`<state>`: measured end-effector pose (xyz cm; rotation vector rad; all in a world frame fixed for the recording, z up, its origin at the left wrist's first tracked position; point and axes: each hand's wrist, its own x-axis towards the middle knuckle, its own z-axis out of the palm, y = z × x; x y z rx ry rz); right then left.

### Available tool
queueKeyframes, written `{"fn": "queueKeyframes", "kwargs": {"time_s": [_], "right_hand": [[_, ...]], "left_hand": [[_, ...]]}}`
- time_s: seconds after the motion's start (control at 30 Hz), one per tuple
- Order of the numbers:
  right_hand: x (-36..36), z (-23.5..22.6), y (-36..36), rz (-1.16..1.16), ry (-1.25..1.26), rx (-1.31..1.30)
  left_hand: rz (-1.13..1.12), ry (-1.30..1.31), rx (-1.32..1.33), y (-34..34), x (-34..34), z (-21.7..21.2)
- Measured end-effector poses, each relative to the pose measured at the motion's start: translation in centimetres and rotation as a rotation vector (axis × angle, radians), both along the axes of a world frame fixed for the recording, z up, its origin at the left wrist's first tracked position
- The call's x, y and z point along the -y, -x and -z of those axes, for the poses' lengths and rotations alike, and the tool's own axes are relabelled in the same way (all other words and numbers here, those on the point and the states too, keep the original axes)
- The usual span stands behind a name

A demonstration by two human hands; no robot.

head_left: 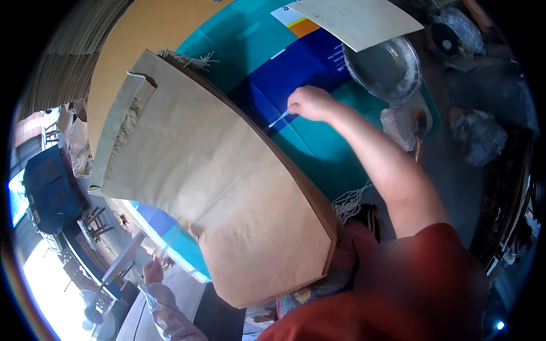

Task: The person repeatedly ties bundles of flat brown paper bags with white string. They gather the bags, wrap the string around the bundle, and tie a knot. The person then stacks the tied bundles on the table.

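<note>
My right hand (310, 104), on a bare forearm below a red sleeve, pinches a thin pale strip (278, 119). The hand is just above a teal and dark-blue printed sheet (307, 153), beyond the edge of a stack of brown paper sacks (227, 165). The top sack is creased, and one of its ends is folded over. White threads hang from the stack at the far end (190, 58) and near my body (351, 200). My left hand does not show. At the lower left, a smaller hand (152, 271) in a pale sleeve appears to be a co-worker's.
Right of the sheet stands a metal bowl (385, 71), partly under a cream board (358, 23). Beside it lies a brush (420, 128) next to crumpled clear plastic (398, 125). Tall stacks of sheets (68, 62) stand at the upper left, above a dark-blue box-like object (52, 190).
</note>
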<state>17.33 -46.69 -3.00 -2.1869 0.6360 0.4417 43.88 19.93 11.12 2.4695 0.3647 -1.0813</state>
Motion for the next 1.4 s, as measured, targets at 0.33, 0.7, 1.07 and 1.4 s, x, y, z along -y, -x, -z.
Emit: {"fn": "queueKeyframes", "kwargs": {"time_s": [0.33, 0.7, 1.07, 1.4], "right_hand": [[-10.0, 1.1, -1.5, -0.092, 0.466, 0.205], [-10.1, 2.2, -1.1, -0.028, 0.343, 0.235], [-10.1, 2.1, -0.1, 0.083, 0.279, 0.346], [-8.5, 1.3, 2.6, 0.111, 0.009, 0.146]], "left_hand": [[0.406, -0.093, 0.329, 1.0, 1.1, -14.9], [0.525, -0.366, 0.610, -2.1, 15.6, -17.8], [0.558, 0.206, -0.372, 11.1, 47.3, 11.5], [0.430, 0.730, -0.148, 12.9, 44.1, 13.8]]}}
